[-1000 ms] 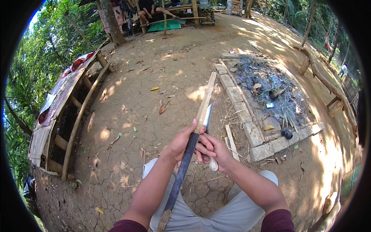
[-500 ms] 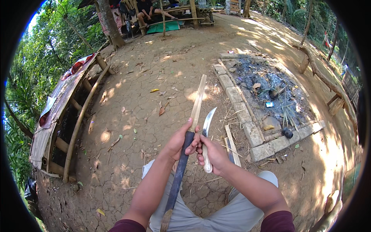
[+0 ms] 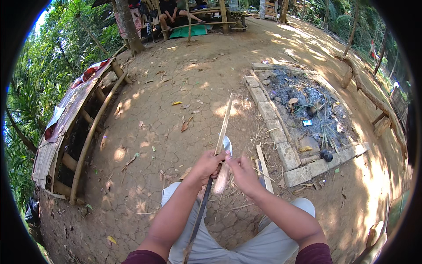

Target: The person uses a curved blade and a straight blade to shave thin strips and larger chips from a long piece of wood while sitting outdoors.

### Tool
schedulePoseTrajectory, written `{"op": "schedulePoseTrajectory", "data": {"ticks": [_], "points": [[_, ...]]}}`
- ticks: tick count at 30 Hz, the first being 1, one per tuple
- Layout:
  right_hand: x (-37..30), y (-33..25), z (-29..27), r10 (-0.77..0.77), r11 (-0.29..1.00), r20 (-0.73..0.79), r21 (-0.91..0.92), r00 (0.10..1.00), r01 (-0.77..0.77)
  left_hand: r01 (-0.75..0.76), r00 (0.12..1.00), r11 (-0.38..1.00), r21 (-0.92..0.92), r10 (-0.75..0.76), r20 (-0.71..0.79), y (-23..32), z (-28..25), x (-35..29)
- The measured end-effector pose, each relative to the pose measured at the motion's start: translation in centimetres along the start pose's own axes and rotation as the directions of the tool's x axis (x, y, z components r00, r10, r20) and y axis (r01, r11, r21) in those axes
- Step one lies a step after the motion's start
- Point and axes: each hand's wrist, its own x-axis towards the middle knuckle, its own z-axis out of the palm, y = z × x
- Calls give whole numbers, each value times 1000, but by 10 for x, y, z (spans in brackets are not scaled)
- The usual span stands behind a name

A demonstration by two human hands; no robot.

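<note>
A long, narrow bamboo strip (image 3: pixel 226 119), pale above and dark below, slants up from between my knees. My left hand (image 3: pixel 208 166) is closed round its middle. The strip stands edge-on. Against the left fingers rests a knife with a curved blade (image 3: pixel 227 144) and a pale wooden handle (image 3: pixel 221 179). The handle points down toward me, and the left fingers seem to hold the knife at its neck. Just right of the handle, my right hand (image 3: pixel 246 175) has curled fingers with thumb and forefinger together. Whatever they pinch, if anything, is too small or blurred to make out.
More split pieces (image 3: pixel 264 170) lie on the ground by my right knee. A brick-edged fire pit (image 3: pixel 285 155) holds ash and a dark round object (image 3: pixel 326 155). To the left stands a low bamboo bench (image 3: pixel 67 127). A person (image 3: pixel 169 13) sits at the back.
The knife has passed from my right hand to my left, its blade now partly behind the strip. The strip has turned edge-on. My right fingers have come off the handle.
</note>
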Motion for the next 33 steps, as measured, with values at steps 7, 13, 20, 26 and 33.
{"op": "schedulePoseTrajectory", "data": {"ticks": [7,13,20,26,33], "points": [[-78,-94,-66,-797,290,-585,-157,147,944,-6,1000,999,32,7,-24,1,-5,-3],[-125,-91,-36,-856,-166,-471,-141,-214,976,9,1000,1000,14,-8,-8,4,12,-3],[-131,-98,-16,-808,-213,-538,-113,-239,971,3,1000,999,35,-2,-29,7,9,-3],[-135,-106,-3,-751,-240,-615,-85,-241,967,0,1000,999,54,-1,13,6,14,-6],[-146,-108,5,-658,-179,-743,-3,-122,984,-7,1000,998,56,5,24,7,11,-4]]}}
